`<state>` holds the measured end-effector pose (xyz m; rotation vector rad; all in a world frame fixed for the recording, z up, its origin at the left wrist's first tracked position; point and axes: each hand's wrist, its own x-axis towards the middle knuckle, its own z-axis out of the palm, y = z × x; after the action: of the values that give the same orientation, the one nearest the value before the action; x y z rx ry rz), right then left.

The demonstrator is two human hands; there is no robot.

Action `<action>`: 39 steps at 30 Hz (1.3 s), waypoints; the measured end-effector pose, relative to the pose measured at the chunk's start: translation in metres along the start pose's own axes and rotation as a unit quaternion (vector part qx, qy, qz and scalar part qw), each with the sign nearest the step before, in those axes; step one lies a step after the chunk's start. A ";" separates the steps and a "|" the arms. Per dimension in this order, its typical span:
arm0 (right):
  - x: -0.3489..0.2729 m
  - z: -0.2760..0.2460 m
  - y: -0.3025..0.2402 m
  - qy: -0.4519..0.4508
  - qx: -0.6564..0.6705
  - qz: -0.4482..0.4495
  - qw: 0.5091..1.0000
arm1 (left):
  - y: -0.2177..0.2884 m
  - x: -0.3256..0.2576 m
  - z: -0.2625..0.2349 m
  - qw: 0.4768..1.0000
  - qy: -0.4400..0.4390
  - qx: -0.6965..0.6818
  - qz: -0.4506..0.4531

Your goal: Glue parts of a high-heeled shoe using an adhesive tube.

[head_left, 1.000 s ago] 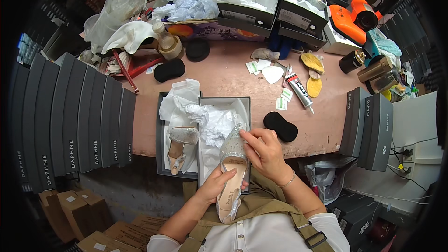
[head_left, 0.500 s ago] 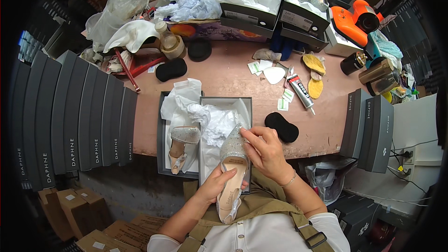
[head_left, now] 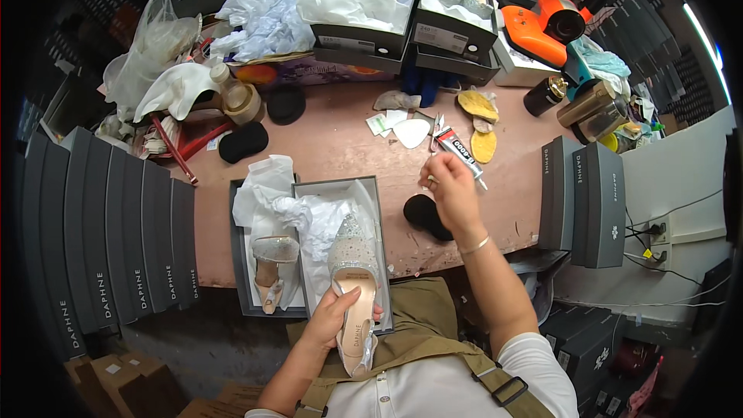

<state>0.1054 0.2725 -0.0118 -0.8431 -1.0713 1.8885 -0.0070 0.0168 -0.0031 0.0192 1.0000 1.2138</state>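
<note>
A silver glittery pointed shoe (head_left: 353, 255) with a beige insole lies sole-down across my left hand (head_left: 331, 320), its toe pointing away from me. My left thumb presses on the insole while the fingers wrap underneath. Away from the shoe, my right hand (head_left: 455, 190) is raised over the table with curled fingers, close to a glue tube (head_left: 457, 147) and a black oval pad (head_left: 424, 217). Whether anything small is between its fingertips is hidden. The matching shoe (head_left: 275, 251) rests in the open grey shoe box (head_left: 243, 263), beside crumpled white tissue paper (head_left: 306, 224).
Upright grey shoe boxes line the left (head_left: 101, 240) and right (head_left: 596, 201) sides. Yellow pads (head_left: 484, 147), a white rounded piece (head_left: 412, 133) and small packets lie beyond the glue. Farther back stand open boxes with shoes (head_left: 453, 33), an orange device (head_left: 534, 27) and a bottle (head_left: 224, 83).
My right hand has left the shoe's toe and moved right and away, toward the glue tube. My left hand still holds the shoe. The whole view has shifted rightward.
</note>
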 end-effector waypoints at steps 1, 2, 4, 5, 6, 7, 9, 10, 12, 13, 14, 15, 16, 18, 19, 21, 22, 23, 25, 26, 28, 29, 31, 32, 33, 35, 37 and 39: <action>0.024 -0.011 -0.001 0.027 -0.007 0.001 1.000 | 0.001 0.003 -0.002 1.000 -0.006 -0.004 -0.001; 0.050 -0.023 0.000 0.049 -0.014 0.003 0.999 | 0.001 0.006 -0.004 1.000 -0.009 -0.011 0.001; 0.103 -0.050 0.001 0.057 -0.190 -0.050 0.979 | 0.004 0.012 -0.005 1.000 -0.017 -0.015 -0.008; 0.129 -0.060 0.008 0.090 -0.279 -0.120 0.949 | 0.006 0.014 -0.006 1.000 -0.016 -0.017 -0.012; 0.154 -0.069 0.017 0.121 -0.361 -0.187 0.906 | 0.008 0.015 -0.007 0.999 -0.013 -0.023 -0.018; 0.178 -0.082 0.028 0.148 -0.395 -0.200 0.884 | 0.010 0.018 -0.007 0.999 -0.012 -0.029 -0.025; 0.215 -0.099 0.042 0.171 -0.438 -0.177 0.865 | 0.013 0.020 -0.008 0.999 -0.012 -0.038 -0.021; 0.224 -0.097 0.044 0.170 -0.449 -0.141 0.866 | 0.014 0.021 -0.011 0.999 -0.019 -0.039 -0.023; 0.227 -0.078 0.050 0.188 -0.467 -0.144 0.852 | 0.014 0.022 -0.019 0.998 -0.031 -0.043 -0.031; 0.227 -0.074 0.049 0.189 -0.473 -0.137 0.850 | 0.013 0.023 -0.018 0.997 -0.029 -0.060 -0.026; 0.228 -0.072 0.051 0.191 -0.479 -0.129 0.847 | 0.013 0.024 -0.019 0.998 -0.024 -0.060 -0.028; 0.230 -0.071 0.052 0.201 -0.468 -0.130 0.851 | 0.013 0.025 -0.019 0.998 -0.020 -0.058 -0.030; 0.231 -0.069 0.054 0.212 -0.457 -0.131 0.854 | 0.013 0.026 -0.020 0.998 -0.017 -0.056 -0.032; 0.229 -0.068 0.057 0.216 -0.450 -0.136 0.856 | 0.012 0.027 -0.023 0.997 -0.026 -0.050 -0.043; 0.228 -0.069 0.057 0.209 -0.455 -0.141 0.854 | 0.012 0.027 -0.024 0.997 -0.032 -0.047 -0.046; 0.228 -0.073 0.060 0.192 -0.440 -0.160 0.863 | 0.010 0.028 -0.023 0.997 -0.026 -0.051 -0.045; 0.229 -0.078 0.065 0.183 -0.420 -0.174 0.872 | 0.009 0.028 -0.022 0.997 -0.024 -0.053 -0.045; 0.230 -0.083 0.067 0.174 -0.400 -0.189 0.880 | 0.009 0.028 -0.022 0.997 -0.028 -0.051 -0.049; 0.222 -0.072 0.061 0.173 -0.415 -0.180 0.875 | 0.011 0.027 -0.022 0.997 -0.031 -0.048 -0.053; 0.218 -0.067 0.056 0.173 -0.422 -0.176 0.872 | 0.010 0.027 -0.023 0.997 -0.031 -0.049 -0.051; 0.213 -0.065 0.049 0.173 -0.427 -0.157 0.873 | 0.007 0.027 -0.024 0.997 -0.033 -0.049 -0.047; 0.212 -0.066 0.047 0.173 -0.430 -0.147 0.874 | 0.007 0.027 -0.024 0.997 -0.029 -0.050 -0.047; 0.213 -0.073 0.047 0.177 -0.433 -0.141 0.872 | 0.007 0.028 -0.023 0.997 -0.024 -0.051 -0.048; 0.213 -0.076 0.048 0.179 -0.435 -0.138 0.872 | 0.007 0.028 -0.023 0.997 -0.022 -0.052 -0.046; 0.212 -0.077 0.048 0.181 -0.450 -0.137 0.864 | 0.006 0.028 -0.023 0.997 -0.018 -0.054 -0.043; 0.208 -0.081 0.048 0.185 -0.480 -0.135 0.847 | 0.005 0.029 -0.023 0.997 -0.014 -0.056 -0.042; 0.198 -0.073 0.041 0.192 -0.447 -0.117 0.866 | 0.003 0.029 -0.025 0.997 -0.011 -0.059 -0.046; 0.192 -0.068 0.037 0.209 -0.407 -0.087 0.885 | 0.003 0.031 -0.026 0.997 -0.018 -0.057 -0.047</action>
<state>0.0607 0.4527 -0.1046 -1.4747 -1.6019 0.9845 -0.0265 0.0295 -0.0363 -0.0944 0.8884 1.1784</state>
